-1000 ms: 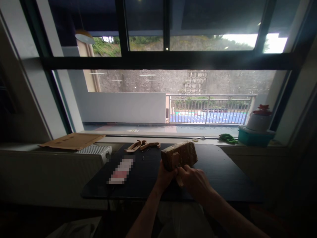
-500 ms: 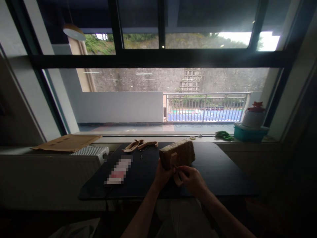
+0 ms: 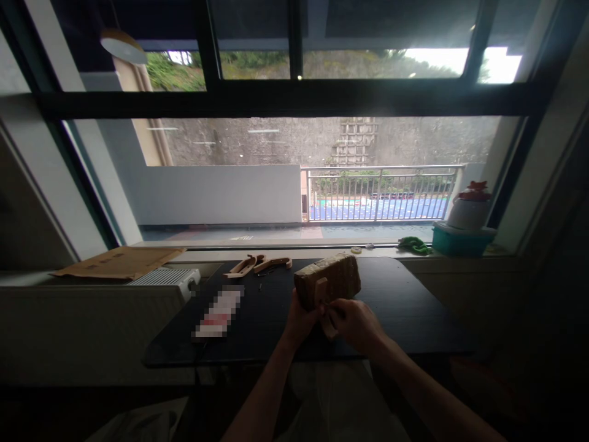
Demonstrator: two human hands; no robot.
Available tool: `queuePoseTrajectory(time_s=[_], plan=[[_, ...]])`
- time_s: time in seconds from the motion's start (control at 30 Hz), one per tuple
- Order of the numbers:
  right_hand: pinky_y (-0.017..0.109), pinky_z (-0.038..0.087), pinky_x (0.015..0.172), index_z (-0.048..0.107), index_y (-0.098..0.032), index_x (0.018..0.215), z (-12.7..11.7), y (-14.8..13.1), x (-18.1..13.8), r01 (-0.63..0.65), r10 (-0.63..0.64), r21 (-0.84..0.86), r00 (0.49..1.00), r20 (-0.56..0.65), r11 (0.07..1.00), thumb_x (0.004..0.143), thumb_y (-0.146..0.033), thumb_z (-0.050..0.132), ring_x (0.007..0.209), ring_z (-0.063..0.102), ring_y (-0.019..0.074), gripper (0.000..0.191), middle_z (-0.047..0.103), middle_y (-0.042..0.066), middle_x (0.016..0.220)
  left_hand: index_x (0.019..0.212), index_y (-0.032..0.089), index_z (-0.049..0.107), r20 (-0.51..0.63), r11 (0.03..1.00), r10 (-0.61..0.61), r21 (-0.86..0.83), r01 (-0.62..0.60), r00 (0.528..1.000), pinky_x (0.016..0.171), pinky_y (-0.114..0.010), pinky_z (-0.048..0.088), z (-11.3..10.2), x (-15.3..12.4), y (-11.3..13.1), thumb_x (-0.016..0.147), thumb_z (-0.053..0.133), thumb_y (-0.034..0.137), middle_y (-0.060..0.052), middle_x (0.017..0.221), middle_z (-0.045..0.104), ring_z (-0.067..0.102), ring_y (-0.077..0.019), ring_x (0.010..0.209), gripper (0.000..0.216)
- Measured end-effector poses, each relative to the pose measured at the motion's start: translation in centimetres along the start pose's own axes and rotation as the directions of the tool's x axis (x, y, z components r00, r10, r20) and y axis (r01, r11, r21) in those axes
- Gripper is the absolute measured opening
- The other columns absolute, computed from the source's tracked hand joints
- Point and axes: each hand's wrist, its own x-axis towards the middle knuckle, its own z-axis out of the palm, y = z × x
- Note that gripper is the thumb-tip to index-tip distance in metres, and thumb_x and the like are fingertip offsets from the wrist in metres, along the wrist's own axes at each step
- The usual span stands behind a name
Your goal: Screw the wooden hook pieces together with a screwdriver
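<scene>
My left hand [image 3: 300, 320] is closed on a curved wooden hook [image 3: 321, 288], pressing it against the near face of a rough brown block [image 3: 335, 277]. The block rests tilted on the dark table. My right hand [image 3: 361, 325] is closed in a pinch at the middle of the hook, beside my left fingertips. What sits between its fingers is too small and dark to make out. More curved wooden hooks [image 3: 272, 264] lie at the table's far left, with a few small screws [image 3: 260, 286] near them.
A blurred-out flat item [image 3: 218, 314] lies on the left of the black table [image 3: 405, 313]. Beyond stands a windowsill with a green cloth [image 3: 414, 245] and a teal box [image 3: 462, 239] under a white container. A brown envelope [image 3: 119, 261] lies by the white radiator [image 3: 115, 313].
The whole view has shifted slightly upward and left as my head moved. My right hand has turned a little at the hook; my left hand keeps its hold on it.
</scene>
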Motion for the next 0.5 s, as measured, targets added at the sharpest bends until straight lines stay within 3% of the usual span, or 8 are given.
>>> queuePoseTrajectory(time_s=[0.1, 0.2, 0.33, 0.5], plan=[[0.022, 0.043, 0.061, 0.071, -0.022, 0.097, 0.7, 0.7, -0.1, -0.058, 0.06, 0.114, 0.998, -0.009, 0.992, 0.087, -0.034, 0.045, 0.078, 0.067, 0.017, 0.03, 0.073, 0.003, 0.086, 0.115, 0.015, 0.054, 0.002, 1.0, -0.003, -0.007, 0.003, 1.0, 0.076, -0.038, 0.052, 0.1, -0.1, 0.1, 0.091, 0.056, 0.031, -0.007, 0.109, 0.058, 0.06, -0.0192, 0.089, 0.029], [0.024, 0.043, 0.066, 0.069, -0.022, 0.096, 1.2, 1.1, -0.3, -0.075, 0.084, 0.178, 0.996, -0.043, 0.981, 0.085, -0.033, 0.047, 0.082, 0.066, 0.0188, 0.027, 0.073, 0.004, 0.089, 0.114, 0.015, 0.054, -0.013, 1.0, 0.01, -0.003, -0.01, 1.0, 0.076, -0.038, 0.052, 0.2, -0.2, 0.3, 0.09, 0.056, 0.031, -0.007, 0.109, 0.058, 0.06, -0.019, 0.089, 0.029], [0.025, 0.044, 0.061, 0.06, -0.017, 0.102, 1.0, 1.4, -0.7, -0.096, 0.119, 0.254, 0.99, -0.076, 0.962, 0.079, -0.027, 0.049, 0.071, 0.065, 0.0184, 0.028, 0.07, 0.005, 0.081, 0.114, 0.015, 0.054, -0.012, 1.0, 0.031, 0.005, -0.031, 0.999, 0.075, -0.037, 0.053, 0.1, -0.3, 0.4, 0.09, 0.057, 0.03, -0.006, 0.106, 0.059, 0.061, -0.0185, 0.087, 0.028], [0.024, 0.045, 0.07, 0.059, -0.018, 0.1, -0.4, 1.3, -1.5, -0.007, 0.044, 0.322, 0.993, -0.106, 0.947, 0.082, -0.022, 0.044, 0.084, 0.064, 0.0173, 0.023, 0.069, 0.005, 0.091, 0.113, 0.015, 0.055, -0.009, 0.999, 0.034, 0.023, -0.034, 0.999, 0.074, -0.037, 0.053, -0.1, -0.4, 0.4, 0.09, 0.057, 0.029, -0.006, 0.104, 0.059, 0.061, -0.0181, 0.086, 0.027]])
